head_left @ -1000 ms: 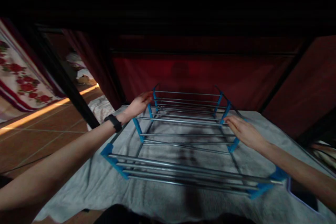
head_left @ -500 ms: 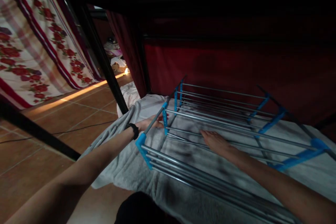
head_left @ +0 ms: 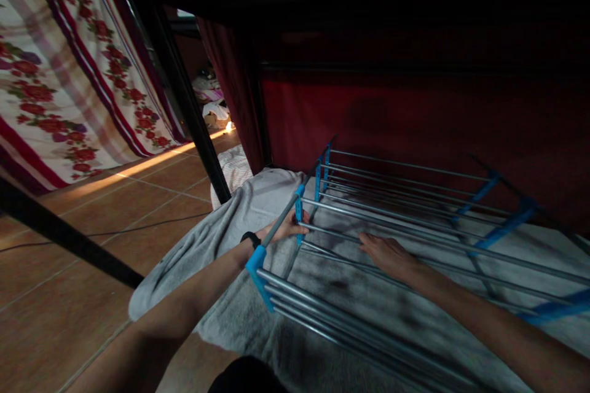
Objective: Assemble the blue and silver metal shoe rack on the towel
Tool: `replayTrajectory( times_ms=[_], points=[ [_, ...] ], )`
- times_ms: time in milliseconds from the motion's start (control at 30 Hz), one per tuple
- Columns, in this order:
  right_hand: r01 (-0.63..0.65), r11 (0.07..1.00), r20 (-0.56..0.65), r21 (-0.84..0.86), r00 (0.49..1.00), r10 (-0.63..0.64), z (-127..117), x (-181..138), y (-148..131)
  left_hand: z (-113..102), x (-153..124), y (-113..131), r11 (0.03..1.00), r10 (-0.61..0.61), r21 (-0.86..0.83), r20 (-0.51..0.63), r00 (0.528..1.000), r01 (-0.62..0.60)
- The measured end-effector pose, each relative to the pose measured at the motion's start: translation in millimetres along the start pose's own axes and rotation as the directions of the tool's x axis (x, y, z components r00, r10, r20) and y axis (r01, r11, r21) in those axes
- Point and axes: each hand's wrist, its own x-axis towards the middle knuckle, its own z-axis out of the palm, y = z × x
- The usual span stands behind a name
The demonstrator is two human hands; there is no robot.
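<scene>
A metal rack point(head_left: 391, 196) of silver rods and blue plastic connectors lies on its side on a grey towel point(head_left: 239, 215). My left hand point(head_left: 283, 228), a black band on its wrist, is curled round a side rod next to a blue connector. My right hand point(head_left: 385, 250) reaches between the rods, its fingers resting on a thin cross rod in the rack's middle; how tightly they close is not clear.
A dark red fabric wall point(head_left: 415, 110) stands behind the rack under a dark overhang. A black slanted post point(head_left: 193, 123) rises at the left. Brown floor tiles point(head_left: 69, 227) and a floral cloth point(head_left: 59, 86) fill the left side.
The view has swung left. My left hand slid down the side rail towards me. My right hand left the rack's right side and came to its middle rods.
</scene>
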Motion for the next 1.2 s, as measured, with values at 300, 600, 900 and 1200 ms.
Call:
replayTrajectory(
  times_ms=[300, 600, 900, 1200],
  points=[
    [-0.006, 1.000, -0.017, -0.019, 1.000, 0.006, -6.3, -1.2, -2.2, 2.7, 7.9, -25.3, 0.830, -0.030, -0.555, 0.033, 0.999, 0.043],
    [0.107, 0.994, -0.060, 0.010, 0.992, -0.106, -13.6, 79.6, -89.4, 11.0, 0.0, -28.1, 0.907, -0.034, -0.421, -0.016, 0.999, 0.024],
    [0.088, 0.992, -0.042, 0.092, 0.996, -0.085, -16.8, 106.4, -109.7, 32.3, -2.0, -26.7, 0.879, -0.004, -0.473, -0.119, 0.993, -0.053],
    [0.194, 0.968, -0.078, 0.159, 0.980, -0.184, -18.4, 113.8, -91.3, 37.5, 0.0, -28.8, 0.833, -0.033, -0.548, -0.190, 0.981, -0.078]
  ],
)
